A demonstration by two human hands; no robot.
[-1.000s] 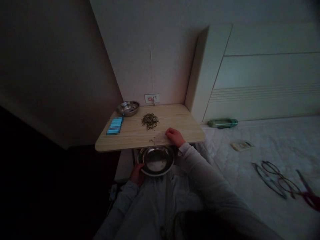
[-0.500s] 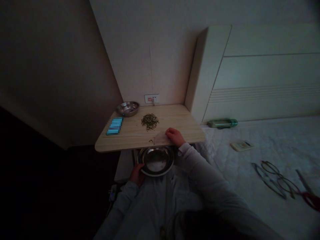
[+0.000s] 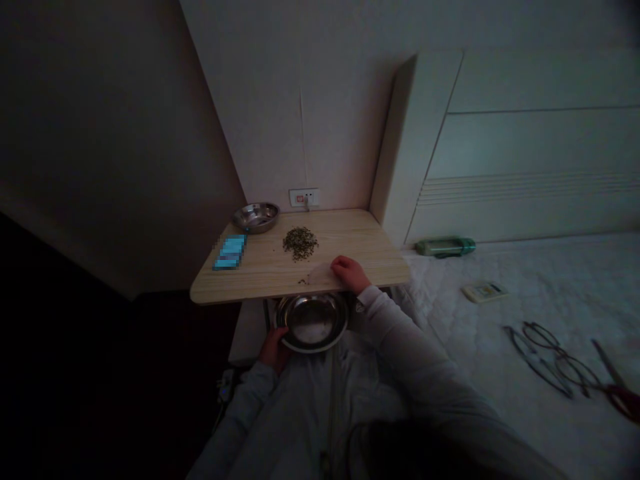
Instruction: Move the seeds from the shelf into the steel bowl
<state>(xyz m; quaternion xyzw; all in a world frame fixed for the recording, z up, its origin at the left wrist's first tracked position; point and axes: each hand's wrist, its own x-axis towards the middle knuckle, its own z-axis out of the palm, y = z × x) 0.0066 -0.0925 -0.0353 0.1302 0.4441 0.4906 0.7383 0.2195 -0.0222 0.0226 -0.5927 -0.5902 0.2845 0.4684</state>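
Observation:
My left hand (image 3: 274, 348) grips the left rim of a shiny metal bowl (image 3: 313, 321), its thumb over the edge. The bowl is held just below the front edge of a light wooden tabletop (image 3: 250, 277). Over the tabletop's front right part, my right hand (image 3: 350, 273) is closed on a thin, see-through flat piece (image 3: 320, 274), whose kind I cannot make out. A few small dark grains (image 3: 302, 281) lie at the left end of that piece. Farther back on the wood is a loose pile of small greenish-brown grains (image 3: 300, 243).
A second metal bowl (image 3: 256, 218) stands at the back left, with a lit phone (image 3: 231, 252) before it. On the bed to the right lie a green bottle (image 3: 445, 247), a pale flat box (image 3: 484, 291), glasses (image 3: 560, 360) and red-handled scissors (image 3: 623, 397). A wall socket (image 3: 304, 197) is behind.
The few grains by the see-through piece have shifted slightly and sit closer together. Both hands and the bowl are almost where they were.

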